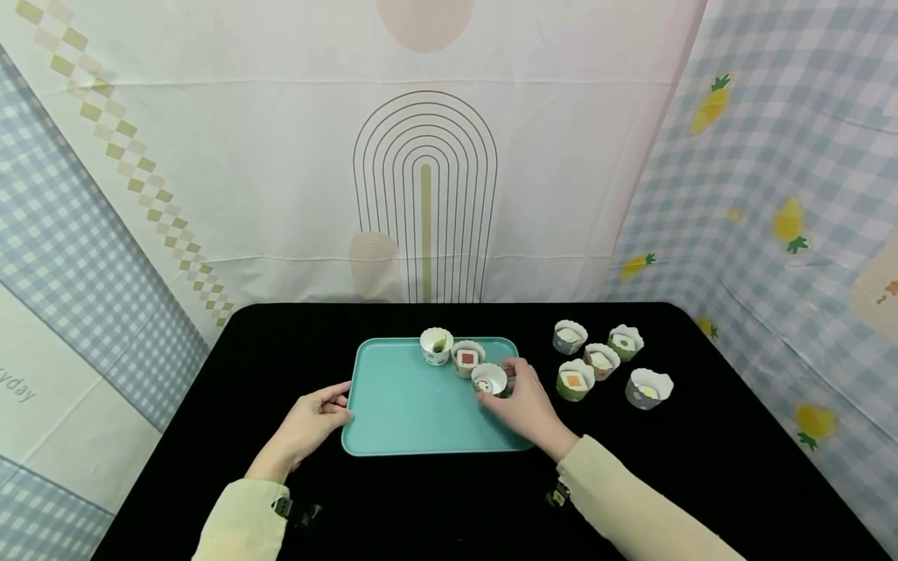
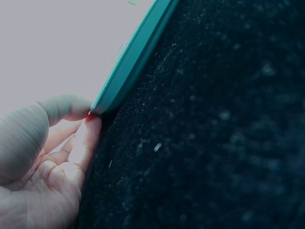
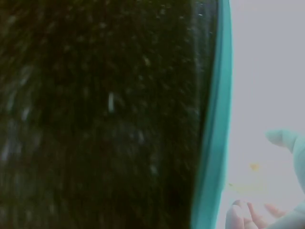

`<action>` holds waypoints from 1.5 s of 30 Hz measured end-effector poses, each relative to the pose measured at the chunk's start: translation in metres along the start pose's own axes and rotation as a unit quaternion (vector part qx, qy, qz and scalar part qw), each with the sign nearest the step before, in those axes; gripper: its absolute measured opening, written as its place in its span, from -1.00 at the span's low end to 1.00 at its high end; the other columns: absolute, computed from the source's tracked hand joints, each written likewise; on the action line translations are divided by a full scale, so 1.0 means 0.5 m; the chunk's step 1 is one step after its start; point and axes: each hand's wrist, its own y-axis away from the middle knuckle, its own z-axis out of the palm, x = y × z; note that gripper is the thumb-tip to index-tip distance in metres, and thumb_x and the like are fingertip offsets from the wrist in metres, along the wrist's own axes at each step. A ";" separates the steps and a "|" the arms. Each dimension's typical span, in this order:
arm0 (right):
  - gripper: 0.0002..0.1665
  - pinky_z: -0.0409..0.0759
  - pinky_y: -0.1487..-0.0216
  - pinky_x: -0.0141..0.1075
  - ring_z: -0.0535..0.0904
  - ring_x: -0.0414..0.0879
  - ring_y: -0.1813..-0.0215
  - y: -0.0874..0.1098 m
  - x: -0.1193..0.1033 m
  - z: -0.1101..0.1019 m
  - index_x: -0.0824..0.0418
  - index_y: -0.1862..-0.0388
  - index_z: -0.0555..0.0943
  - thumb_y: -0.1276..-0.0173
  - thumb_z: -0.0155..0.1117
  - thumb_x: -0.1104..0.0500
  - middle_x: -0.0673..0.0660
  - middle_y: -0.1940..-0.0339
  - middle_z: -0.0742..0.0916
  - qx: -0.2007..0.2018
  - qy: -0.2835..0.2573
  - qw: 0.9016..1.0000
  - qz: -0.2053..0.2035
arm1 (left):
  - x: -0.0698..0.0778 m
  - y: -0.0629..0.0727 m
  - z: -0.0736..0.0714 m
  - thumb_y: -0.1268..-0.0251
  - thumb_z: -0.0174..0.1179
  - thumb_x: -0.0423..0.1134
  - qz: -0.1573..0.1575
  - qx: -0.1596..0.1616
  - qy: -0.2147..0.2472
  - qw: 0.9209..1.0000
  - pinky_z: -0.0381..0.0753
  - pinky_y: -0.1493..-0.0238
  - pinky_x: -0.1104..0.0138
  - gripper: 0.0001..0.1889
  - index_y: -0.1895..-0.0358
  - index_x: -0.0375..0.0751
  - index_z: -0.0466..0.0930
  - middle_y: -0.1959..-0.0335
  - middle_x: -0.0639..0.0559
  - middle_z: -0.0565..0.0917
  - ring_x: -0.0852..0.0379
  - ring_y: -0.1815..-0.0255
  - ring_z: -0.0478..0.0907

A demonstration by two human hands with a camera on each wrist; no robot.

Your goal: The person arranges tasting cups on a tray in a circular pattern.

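So the paper cup in question [image 1: 488,377] is near the middle of the head view, over the right part of a teal tray [image 1: 403,413], and the right hand [image 1: 528,407] is curled round it, thumb in front, fingers at the far right side. The left hand [image 1: 309,425] pinches the tray's left edge between thumb and fingertips; the left wrist view shows that nicely. Just beside the held cup sits a cup with a red square [image 1: 468,358], then a cup with something green [image 1: 436,347], both on the tray. Off to the right of the frame, a loose group of five cups [image 1: 575,380] sits on the black worktop [image 1: 414,499], with patterned cloth [image 1: 281,171] hanging behind. My read: the step in hand is placing that cup into the tray's line-up, and the next move calls for levelling it, then a gentle let-go without bumping the red-square one. Can't tell if its base actually touches the tray or how hard the fingers squeeze. The right wrist view is badly washed out, so no clear cup there, just tray edge and pale fingers. The right hand also covers part of the tray's right edge, the forearms are cut off at the bottom, and most fillings are too small to make out.
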 end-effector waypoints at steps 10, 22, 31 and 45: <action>-0.06 0.48 -0.02 -0.03 0.42 0.15 -0.14 0.024 0.015 -0.075 0.22 -0.40 0.23 -0.20 0.42 -0.15 0.29 -0.22 0.42 -0.006 -0.012 1.000 0.008 | 0.057 0.037 -0.003 -0.32 0.17 -0.41 0.010 -0.015 0.002 1.000 0.52 0.05 0.18 -0.43 -0.39 -0.35 0.30 0.12 -0.15 0.51 0.03 0.18 0.52; 0.03 0.42 -0.10 0.03 0.40 0.20 -0.19 0.050 0.060 -0.157 0.26 -0.42 0.19 -0.20 0.34 -0.29 0.29 -0.28 0.38 0.045 0.019 0.999 -0.012 | 0.003 0.002 -0.005 -0.32 0.20 -0.36 0.002 -0.009 -0.007 1.000 0.51 0.04 0.18 -0.41 -0.41 -0.29 0.30 0.09 -0.12 0.51 0.05 0.16 0.52; -0.01 0.35 -0.02 0.08 0.31 0.27 -0.17 0.057 0.113 -0.234 0.36 -0.42 0.18 -0.28 0.28 -0.24 0.38 -0.24 0.36 0.106 0.045 0.993 -0.019 | -0.005 -0.003 -0.003 -0.31 0.22 -0.33 0.003 -0.006 -0.004 1.000 0.51 0.03 0.18 -0.41 -0.41 -0.22 0.32 0.07 -0.11 0.52 0.04 0.15 0.52; 0.11 0.18 -0.09 0.26 0.11 0.41 -0.28 0.058 0.180 -0.310 0.40 -0.46 0.10 -0.25 0.28 -0.29 0.47 -0.30 0.27 0.155 0.056 0.986 0.037 | 0.035 0.023 -0.002 -0.32 0.19 -0.39 0.009 -0.012 -0.002 1.000 0.52 0.07 0.19 -0.43 -0.39 -0.34 0.30 0.10 -0.16 0.51 0.03 0.17 0.52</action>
